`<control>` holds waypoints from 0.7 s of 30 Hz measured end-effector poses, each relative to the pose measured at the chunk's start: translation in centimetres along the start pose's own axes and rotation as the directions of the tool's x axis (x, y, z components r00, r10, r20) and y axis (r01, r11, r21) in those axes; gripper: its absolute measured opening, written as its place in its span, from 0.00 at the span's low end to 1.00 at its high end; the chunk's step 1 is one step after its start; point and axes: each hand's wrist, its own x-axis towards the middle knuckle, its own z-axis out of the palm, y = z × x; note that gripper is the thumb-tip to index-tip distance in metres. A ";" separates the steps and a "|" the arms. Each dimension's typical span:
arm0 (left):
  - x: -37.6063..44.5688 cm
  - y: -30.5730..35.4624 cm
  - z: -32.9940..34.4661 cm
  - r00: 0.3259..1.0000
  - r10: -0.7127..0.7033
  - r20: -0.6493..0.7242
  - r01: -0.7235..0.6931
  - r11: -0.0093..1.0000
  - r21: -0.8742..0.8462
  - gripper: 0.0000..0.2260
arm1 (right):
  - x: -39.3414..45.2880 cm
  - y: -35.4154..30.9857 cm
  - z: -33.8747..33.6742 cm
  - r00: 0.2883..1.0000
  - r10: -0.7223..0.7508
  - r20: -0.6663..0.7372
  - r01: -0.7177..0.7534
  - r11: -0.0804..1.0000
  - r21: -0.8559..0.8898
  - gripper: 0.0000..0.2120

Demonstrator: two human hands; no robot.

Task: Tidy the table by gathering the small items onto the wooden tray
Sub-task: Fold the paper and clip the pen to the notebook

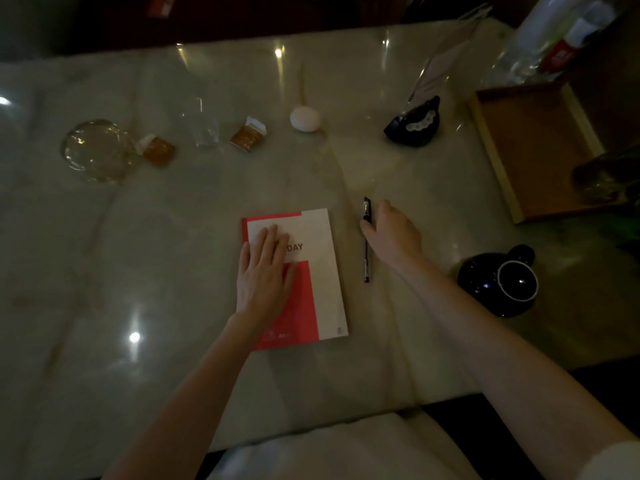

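A red and white notebook (318, 268) lies at the middle of the marble table (173, 271), and my left hand (265, 271) rests flat on its cover, fingers spread. Just right of it lies a black pen (366, 261). My right hand (393, 233) is on the pen's upper part, fingers curled at it; whether it grips the pen is unclear. The wooden tray (485, 140) sits at the right, with nothing on its visible brown floor. An egg (304, 119) and two small orange packets (248, 135) (157, 150) lie further back.
A dark mug (498, 282) stands near my right forearm. A dark ceramic piece (414, 124) sits left of the tray. A glass bowl (97, 150) and a clear glass (204, 128) stand at the back left. Clear bottles (540, 46) rise behind the tray.
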 end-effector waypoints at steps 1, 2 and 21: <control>0.0 -0.1 0.3 1.000 -0.003 0.003 0.003 1.000 -0.015 0.29 | 0.2 -0.1 0.1 1.000 -0.013 -0.011 0.013 1.000 -0.015 0.15; -0.1 -0.1 0.4 1.000 -0.005 0.003 0.005 1.000 -0.028 0.29 | 0.5 -0.2 0.4 1.000 -0.024 -0.016 0.023 0.999 -0.024 0.15; 1.8 -2.2 -2.8 0.997 0.060 0.048 -0.045 0.961 -0.274 0.23 | 4.0 -5.7 -1.3 0.995 0.000 0.104 -0.052 0.866 0.497 0.13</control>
